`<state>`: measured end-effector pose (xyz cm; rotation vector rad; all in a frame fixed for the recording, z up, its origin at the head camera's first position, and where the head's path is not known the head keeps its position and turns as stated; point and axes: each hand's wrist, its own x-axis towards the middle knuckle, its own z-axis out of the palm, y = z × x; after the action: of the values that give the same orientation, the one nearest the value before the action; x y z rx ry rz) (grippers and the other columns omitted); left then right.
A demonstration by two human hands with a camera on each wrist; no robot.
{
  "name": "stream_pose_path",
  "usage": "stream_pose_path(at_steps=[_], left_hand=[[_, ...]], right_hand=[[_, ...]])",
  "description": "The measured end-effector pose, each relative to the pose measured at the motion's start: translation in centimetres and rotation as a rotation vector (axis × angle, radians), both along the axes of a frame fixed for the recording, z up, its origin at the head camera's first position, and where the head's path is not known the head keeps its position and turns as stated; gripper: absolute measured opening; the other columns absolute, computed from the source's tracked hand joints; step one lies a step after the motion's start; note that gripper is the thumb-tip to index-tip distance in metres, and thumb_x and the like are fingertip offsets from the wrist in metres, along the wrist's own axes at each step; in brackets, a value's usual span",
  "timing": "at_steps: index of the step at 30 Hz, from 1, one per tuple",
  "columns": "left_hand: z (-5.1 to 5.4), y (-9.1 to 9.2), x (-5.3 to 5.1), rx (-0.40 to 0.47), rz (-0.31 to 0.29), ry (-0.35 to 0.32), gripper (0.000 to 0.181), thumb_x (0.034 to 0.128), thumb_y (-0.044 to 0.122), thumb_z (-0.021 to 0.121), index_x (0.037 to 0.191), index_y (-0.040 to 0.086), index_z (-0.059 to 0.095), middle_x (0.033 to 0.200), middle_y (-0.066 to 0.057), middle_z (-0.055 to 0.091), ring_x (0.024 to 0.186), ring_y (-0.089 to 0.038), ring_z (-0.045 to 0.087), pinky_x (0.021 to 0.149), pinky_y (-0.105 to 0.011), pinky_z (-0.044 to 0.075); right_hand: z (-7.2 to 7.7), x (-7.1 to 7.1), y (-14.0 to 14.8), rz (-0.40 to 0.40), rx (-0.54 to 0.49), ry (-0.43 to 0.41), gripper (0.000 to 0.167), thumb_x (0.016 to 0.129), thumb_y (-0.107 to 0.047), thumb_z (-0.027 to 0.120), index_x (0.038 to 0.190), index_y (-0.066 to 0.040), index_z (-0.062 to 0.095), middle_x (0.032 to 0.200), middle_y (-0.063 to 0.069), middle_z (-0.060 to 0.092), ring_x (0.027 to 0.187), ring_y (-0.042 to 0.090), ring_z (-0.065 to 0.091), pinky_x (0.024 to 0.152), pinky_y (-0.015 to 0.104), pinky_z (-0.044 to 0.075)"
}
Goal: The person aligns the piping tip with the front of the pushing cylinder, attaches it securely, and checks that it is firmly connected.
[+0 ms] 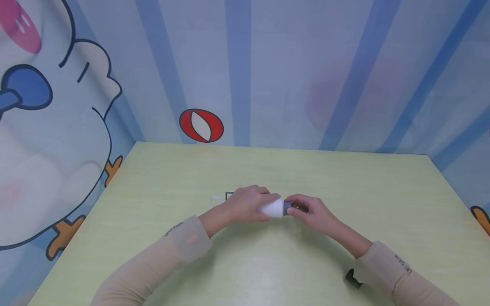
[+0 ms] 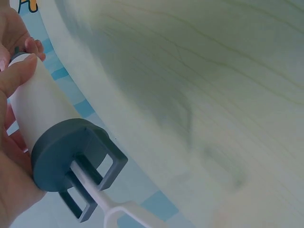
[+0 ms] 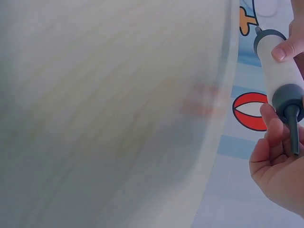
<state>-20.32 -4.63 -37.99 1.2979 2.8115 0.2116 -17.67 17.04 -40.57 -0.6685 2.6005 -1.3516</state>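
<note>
A white tube (image 1: 272, 208) with dark grey ends lies level across the middle of the head view, held above the table. My left hand (image 1: 250, 205) grips its white body. At the other end, the fingers of my right hand (image 1: 311, 212) pinch the grey cap (image 1: 286, 208). In the right wrist view a thin grey nozzle (image 3: 294, 133) sticks out from that cap (image 3: 288, 97) over my right palm. The left wrist view shows the grey end (image 2: 61, 154) with two loop handles, and a white rod (image 2: 90, 183) with a ring handle coming out of it.
A small black cylindrical piece (image 1: 353, 279) lies on the pale green table (image 1: 245, 170), beside my right sleeve. Behind the table stands a blue striped backdrop (image 1: 283, 76) with cartoon figures.
</note>
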Motion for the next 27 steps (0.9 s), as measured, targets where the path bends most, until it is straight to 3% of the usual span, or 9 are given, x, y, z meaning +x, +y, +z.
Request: stream_pose_path(at_steps=[6, 11, 19, 27], left_hand=[[0.13, -0.03, 0.03, -0.014, -0.006, 0.012, 0.054, 0.0763, 0.037, 0.065, 0.126, 0.024, 0.049, 0.112, -0.001, 0.059, 0.091, -0.016, 0.056, 0.068, -0.029, 0.048], [0.18, -0.07, -0.01, -0.012, -0.011, 0.019, 0.054, 0.0763, 0.038, 0.065, 0.125, 0.024, 0.049, 0.112, -0.001, 0.059, 0.091, -0.016, 0.056, 0.066, -0.028, 0.048], [0.47, -0.03, 0.23, -0.021, -0.011, 0.033, 0.053, 0.0767, 0.038, 0.065, 0.125, 0.025, 0.048, 0.112, 0.0, 0.058, 0.093, -0.016, 0.056, 0.068, -0.029, 0.049], [0.3, -0.04, 0.23, -0.038, 0.001, 0.048, 0.053, 0.0774, 0.038, 0.064, 0.126, 0.024, 0.048, 0.113, -0.001, 0.058, 0.094, -0.017, 0.056, 0.071, -0.03, 0.049]], right_hand=[[0.0, -0.13, 0.11, 0.045, -0.011, -0.029, 0.036, 0.084, -0.021, 0.059, 0.115, -0.007, 0.049, 0.089, 0.011, 0.064, 0.072, 0.015, 0.058, 0.06, 0.024, 0.046], [0.21, -0.2, 0.18, 0.056, -0.037, -0.031, 0.034, 0.079, -0.013, 0.065, 0.107, -0.007, 0.048, 0.086, 0.011, 0.064, 0.071, 0.011, 0.058, 0.062, 0.025, 0.046], [0.18, -0.44, 0.34, 0.023, -0.003, -0.102, 0.032, 0.082, -0.026, 0.061, 0.104, -0.003, 0.054, 0.089, 0.012, 0.066, 0.077, 0.021, 0.062, 0.058, 0.023, 0.045], [0.09, -0.68, 0.5, 0.063, 0.036, -0.077, 0.038, 0.088, -0.027, 0.053, 0.112, 0.002, 0.056, 0.091, 0.012, 0.066, 0.081, 0.024, 0.061, 0.062, 0.022, 0.047]])
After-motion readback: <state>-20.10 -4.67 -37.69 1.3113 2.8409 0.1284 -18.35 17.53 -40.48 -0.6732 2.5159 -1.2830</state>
